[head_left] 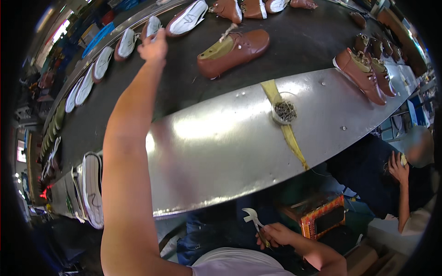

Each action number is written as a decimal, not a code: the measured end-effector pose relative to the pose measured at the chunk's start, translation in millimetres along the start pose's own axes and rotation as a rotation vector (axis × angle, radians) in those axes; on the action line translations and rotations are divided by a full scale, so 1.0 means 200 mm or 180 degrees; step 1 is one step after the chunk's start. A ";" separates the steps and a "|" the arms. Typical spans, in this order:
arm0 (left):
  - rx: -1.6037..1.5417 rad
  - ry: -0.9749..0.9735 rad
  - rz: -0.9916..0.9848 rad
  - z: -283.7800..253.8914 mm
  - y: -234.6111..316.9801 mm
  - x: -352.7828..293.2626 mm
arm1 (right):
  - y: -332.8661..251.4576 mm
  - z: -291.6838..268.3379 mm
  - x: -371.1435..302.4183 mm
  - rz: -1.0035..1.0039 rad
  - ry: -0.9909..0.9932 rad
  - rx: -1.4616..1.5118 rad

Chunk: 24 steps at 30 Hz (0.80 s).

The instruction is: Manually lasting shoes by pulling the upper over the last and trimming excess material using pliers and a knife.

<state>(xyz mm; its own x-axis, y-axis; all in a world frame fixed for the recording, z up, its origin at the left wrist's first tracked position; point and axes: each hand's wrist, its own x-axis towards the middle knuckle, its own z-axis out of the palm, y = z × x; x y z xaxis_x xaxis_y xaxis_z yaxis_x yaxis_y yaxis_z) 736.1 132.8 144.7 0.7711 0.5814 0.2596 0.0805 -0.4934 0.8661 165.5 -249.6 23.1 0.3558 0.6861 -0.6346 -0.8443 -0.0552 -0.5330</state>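
My left arm stretches far across the bench, and my left hand (153, 47) has its fingers bent around the near end of a brown shoe (151, 26) with a white sole. Some blur softens those fingertips. Low in front of my body, my right hand (277, 233) is closed round the handle of metal lasting pincers (252, 216), their head pointing up and left. A single brown lace-up shoe (233, 53) lies on the dark belt to the right of my left hand, a pale lace end sticking up from it.
A steel ledge (221, 152) runs along the dark belt (184, 92). On it stand a cup of small nails (284, 112) over a yellow strap and a pair of brown shoes (363, 76). More shoes (102, 63) line the far edge. Another person (405, 170) sits at the right.
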 end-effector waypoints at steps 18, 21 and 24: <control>0.0949 -0.0566 0.0696 0.15 -0.02 0.15 | -0.04 -0.03 -0.01 -0.0048 -0.0028 0.0207; 0.1398 -0.0741 0.0458 -0.19 -0.01 0.01 | 0.03 0.00 -0.03 -0.0066 -0.0072 0.0151; 0.1389 -0.1012 0.0544 -0.63 -0.03 -0.21 | 0.11 0.05 -0.03 0.0009 -0.0082 0.0094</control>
<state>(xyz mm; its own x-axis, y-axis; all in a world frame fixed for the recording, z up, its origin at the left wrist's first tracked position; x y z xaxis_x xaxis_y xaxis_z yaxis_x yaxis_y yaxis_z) 623.8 191.9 182.3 0.9429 0.2797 0.1807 0.1393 -0.8243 0.5487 141.6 -248.6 20.8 0.3433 0.7044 -0.6213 -0.8569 -0.0359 -0.5142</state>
